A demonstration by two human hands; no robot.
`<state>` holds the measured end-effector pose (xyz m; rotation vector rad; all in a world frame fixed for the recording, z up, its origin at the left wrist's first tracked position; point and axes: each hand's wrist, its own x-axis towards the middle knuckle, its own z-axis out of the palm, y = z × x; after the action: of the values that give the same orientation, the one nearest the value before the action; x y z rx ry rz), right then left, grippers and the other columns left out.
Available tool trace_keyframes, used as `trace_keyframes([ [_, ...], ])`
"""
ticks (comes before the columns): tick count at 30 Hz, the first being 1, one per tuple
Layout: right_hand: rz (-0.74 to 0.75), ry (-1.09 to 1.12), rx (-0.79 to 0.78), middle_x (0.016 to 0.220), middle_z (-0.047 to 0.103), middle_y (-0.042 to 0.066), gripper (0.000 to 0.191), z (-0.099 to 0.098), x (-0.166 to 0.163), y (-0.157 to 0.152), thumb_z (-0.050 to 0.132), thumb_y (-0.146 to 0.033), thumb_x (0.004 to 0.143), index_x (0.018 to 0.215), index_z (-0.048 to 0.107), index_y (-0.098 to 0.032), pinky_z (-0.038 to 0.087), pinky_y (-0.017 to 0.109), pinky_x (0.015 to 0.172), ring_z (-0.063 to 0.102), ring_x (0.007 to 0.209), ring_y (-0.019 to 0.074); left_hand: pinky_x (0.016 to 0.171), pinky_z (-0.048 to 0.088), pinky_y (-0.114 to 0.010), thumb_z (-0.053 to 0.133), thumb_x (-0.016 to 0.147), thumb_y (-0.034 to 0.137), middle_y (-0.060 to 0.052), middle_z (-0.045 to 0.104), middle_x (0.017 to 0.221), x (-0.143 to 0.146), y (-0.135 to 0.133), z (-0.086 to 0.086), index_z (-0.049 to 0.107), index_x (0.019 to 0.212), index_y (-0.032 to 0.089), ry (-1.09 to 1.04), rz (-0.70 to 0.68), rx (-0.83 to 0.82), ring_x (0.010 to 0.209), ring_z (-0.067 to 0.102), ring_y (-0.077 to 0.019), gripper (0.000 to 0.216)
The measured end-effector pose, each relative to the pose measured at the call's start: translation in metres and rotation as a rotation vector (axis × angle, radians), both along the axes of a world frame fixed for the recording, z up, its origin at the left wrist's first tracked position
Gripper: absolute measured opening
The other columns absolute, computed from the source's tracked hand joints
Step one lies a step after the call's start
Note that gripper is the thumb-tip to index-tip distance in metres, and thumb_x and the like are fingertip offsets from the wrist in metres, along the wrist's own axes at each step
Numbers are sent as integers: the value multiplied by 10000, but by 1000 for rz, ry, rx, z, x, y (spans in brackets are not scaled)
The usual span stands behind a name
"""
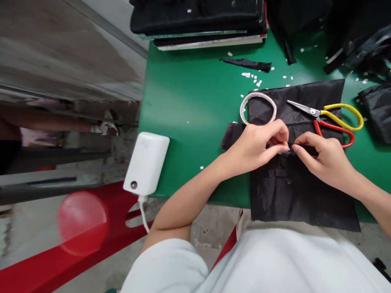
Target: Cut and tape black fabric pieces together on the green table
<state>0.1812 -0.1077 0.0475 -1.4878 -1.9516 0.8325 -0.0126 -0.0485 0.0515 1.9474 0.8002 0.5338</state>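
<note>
My left hand (pixel 265 142) and my right hand (pixel 326 158) are close together above a black fabric piece (pixel 302 199), each with thumb and forefinger pinched. Their fingertips nearly meet; what they pinch is too small and dark to make out against the fabric. Scissors (pixel 317 114) with one yellow and one red handle lie partly spread on the fabric, just beyond my right hand. A nearly used-up roll of white tape (pixel 274 106) lies beyond my left hand. From under my left wrist sticks out the end of a dark strip (pixel 230 136).
White paper bits (pixel 259 83) and a black scrap (pixel 247 64) are scattered over the green table (pixel 183 93). A white power bank (pixel 146 162) with a cable rests at the left edge. Folded black fabric (pixel 195 16) is stacked at the back; more black material (pixel 378 110) lies right.
</note>
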Motion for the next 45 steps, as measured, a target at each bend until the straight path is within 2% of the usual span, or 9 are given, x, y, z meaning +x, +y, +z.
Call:
trace_keyframes([
  [8,59,-2,21,578,624,-32,101,-1,2,1,566,-170,916,842,634,-181,276,219,372,367,356,63,675,498,-172,613,854,83,33,658,759,-1,0,-2,547,848,166,76,-34,90,693,657,-86,107],
  [18,119,-18,28,530,571,-46,123,-2,1,1,538,-154,923,843,628,-172,246,229,382,318,333,67,676,485,-172,565,849,36,20,673,769,0,0,1,547,832,160,93,-90,138,715,654,-91,127],
  [28,133,-23,39,548,584,-37,127,-5,1,0,524,-157,930,851,620,-186,280,222,406,346,365,77,692,482,-157,557,843,17,17,678,780,0,0,0,538,839,156,75,-105,90,739,670,-85,141],
  [33,142,9,76,595,624,-22,132,-7,1,-1,514,-137,933,871,619,-189,346,217,460,449,421,91,689,483,-170,557,848,48,17,672,774,0,1,1,533,834,160,60,-99,35,721,658,-87,115],
  [39,191,70,125,597,628,-37,130,-10,3,0,508,-138,943,906,618,-197,325,206,442,438,402,80,686,492,-187,555,855,64,19,659,772,-1,2,2,538,840,167,57,-119,-1,725,652,-97,105],
  [45,250,97,138,605,601,-41,136,-10,4,1,491,-124,955,909,598,-193,335,187,448,447,421,73,659,471,-192,657,855,126,10,640,788,-3,3,3,554,839,161,91,-118,150,714,610,-101,109],
])
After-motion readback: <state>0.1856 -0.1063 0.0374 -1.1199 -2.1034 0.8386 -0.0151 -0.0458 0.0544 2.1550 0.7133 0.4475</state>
